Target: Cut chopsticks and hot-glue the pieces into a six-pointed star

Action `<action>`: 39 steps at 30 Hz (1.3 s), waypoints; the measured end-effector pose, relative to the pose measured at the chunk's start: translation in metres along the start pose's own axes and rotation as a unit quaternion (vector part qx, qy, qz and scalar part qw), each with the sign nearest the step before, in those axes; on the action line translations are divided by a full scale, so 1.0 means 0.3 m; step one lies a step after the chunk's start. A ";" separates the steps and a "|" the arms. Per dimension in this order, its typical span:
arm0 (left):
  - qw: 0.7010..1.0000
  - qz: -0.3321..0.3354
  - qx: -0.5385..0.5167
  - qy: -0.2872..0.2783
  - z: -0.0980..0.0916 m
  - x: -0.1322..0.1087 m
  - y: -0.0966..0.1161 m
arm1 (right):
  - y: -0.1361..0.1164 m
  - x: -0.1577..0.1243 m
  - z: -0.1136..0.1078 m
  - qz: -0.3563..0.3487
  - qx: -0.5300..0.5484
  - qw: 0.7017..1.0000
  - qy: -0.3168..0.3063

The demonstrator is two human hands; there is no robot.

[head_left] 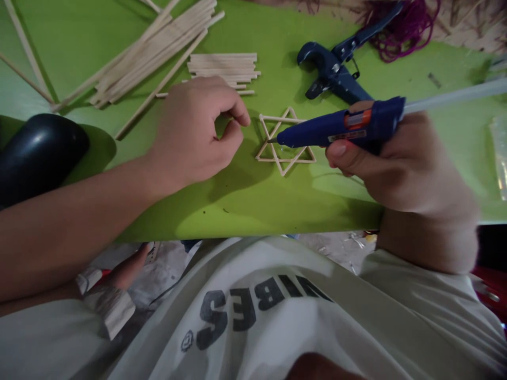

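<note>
My right hand (412, 163) is wrapped around a blue hot glue gun (317, 129) with an orange part on its side. A long translucent glue stick (455, 96) sticks out of its back. The gun's metal nozzle is at the left crossing of a six-pointed star (293, 161) of thin wooden sticks, lying flat on the green tabletop. Just left of the star, my left hand (202, 126) hovers with fingers curled. Its thumb and index tips come close together, with nothing visible between them. Behind it lies a row of short wooden sticks (224, 64), partly covered by the hand.
Longer wooden sticks (154, 55) are piled at the back left of the green table (245, 216). A dark blue pipe cutter (332, 71) lies behind the glue gun, near purple string (407, 31). A rounded black object (43, 153) stands at the left edge. Clear plastic (499, 158) lies far right.
</note>
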State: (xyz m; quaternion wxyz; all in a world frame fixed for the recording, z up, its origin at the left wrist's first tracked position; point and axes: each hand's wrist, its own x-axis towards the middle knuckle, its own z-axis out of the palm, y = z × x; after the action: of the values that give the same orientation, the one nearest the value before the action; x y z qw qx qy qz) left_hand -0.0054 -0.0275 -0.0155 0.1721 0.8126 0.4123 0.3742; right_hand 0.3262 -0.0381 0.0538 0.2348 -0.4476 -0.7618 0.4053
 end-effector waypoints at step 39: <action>0.997 -0.054 0.017 -0.047 -0.027 0.012 0.032 | 0.009 -0.015 0.015 0.050 0.004 0.998 0.042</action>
State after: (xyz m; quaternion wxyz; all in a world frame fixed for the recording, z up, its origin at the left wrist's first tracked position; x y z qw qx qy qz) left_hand -0.0050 -0.0307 -0.0029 0.1973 0.8088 0.4534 0.3184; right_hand 0.3264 -0.0433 0.0491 0.2474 -0.5006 -0.7266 0.4003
